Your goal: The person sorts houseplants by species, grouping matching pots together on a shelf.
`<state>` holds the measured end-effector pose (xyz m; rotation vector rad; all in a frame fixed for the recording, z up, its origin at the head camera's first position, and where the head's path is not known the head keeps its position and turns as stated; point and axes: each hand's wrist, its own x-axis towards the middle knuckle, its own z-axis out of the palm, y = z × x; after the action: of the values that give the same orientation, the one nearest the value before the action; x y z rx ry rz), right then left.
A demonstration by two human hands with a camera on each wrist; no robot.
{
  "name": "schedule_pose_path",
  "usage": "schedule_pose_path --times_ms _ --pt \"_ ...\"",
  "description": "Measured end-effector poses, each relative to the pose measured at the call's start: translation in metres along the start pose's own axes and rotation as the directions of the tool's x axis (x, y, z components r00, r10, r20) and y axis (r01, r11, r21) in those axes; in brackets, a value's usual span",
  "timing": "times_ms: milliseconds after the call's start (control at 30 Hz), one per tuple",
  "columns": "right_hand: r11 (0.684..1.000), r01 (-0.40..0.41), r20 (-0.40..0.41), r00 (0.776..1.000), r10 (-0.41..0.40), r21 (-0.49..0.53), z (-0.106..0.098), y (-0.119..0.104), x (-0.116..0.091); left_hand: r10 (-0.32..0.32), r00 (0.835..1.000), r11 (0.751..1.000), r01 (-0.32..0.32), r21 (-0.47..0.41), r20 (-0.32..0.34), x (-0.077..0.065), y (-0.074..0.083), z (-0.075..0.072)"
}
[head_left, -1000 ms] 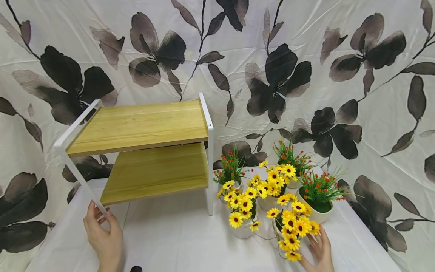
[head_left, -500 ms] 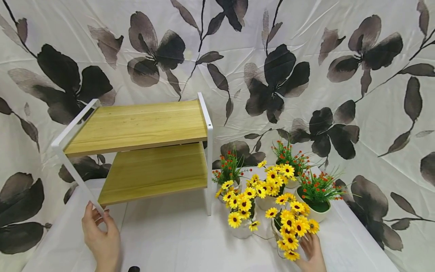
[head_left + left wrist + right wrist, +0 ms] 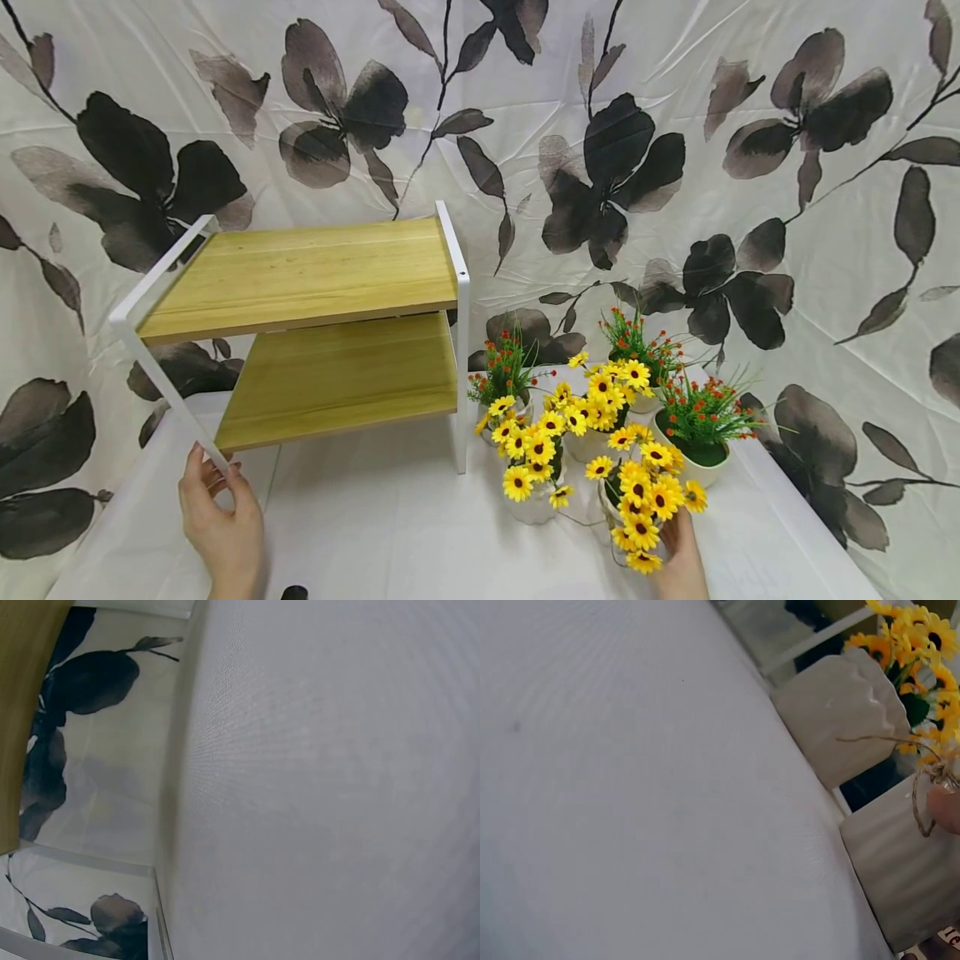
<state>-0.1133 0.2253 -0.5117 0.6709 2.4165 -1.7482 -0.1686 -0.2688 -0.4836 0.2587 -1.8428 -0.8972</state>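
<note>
A two-tier shelf point(image 3: 315, 271) with wood-look boards and a white frame stands at the left in the head view. My left hand point(image 3: 225, 529) grips the lower end of its slanted front left leg point(image 3: 168, 387) between thumb and fingers. At the right, my right hand point(image 3: 682, 558) holds the side of a white pot of yellow daisies point(image 3: 641, 504). The right wrist view has its ribbed pot point(image 3: 892, 870) on the cloth, the thumb point(image 3: 945, 808) pressed by the twine bow point(image 3: 936, 772). Most of the other fingers are hidden behind the pot.
Beside the held pot stand two more pots of yellow daisies point(image 3: 536, 450). Red-flowered plants point(image 3: 701, 417) in pots stand around them. A dark round thing point(image 3: 295, 592) lies at the front edge of view. Behind the white table point(image 3: 375, 533) hangs a flower-print cloth point(image 3: 525, 108).
My right hand has moved left and in against the daisy pot, its fingers passing behind it. The left hand stays on the shelf leg, and the shelf's left side has shifted slightly left in view.
</note>
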Motion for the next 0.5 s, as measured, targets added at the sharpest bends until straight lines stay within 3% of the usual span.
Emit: schedule_pose_path --times_ms 267,500 --pt "0.999 0.049 0.022 0.999 -0.049 0.013 -0.0013 -0.0004 0.0005 -0.009 1.000 1.000 0.009 -0.007 -0.003 0.0003 0.0004 0.0003" --pt "1.000 0.026 -0.005 1.000 -0.026 0.009 0.0062 -0.0024 0.0038 -0.003 1.000 1.000 0.003 -0.007 0.010 0.0013 -0.0016 -0.0006"
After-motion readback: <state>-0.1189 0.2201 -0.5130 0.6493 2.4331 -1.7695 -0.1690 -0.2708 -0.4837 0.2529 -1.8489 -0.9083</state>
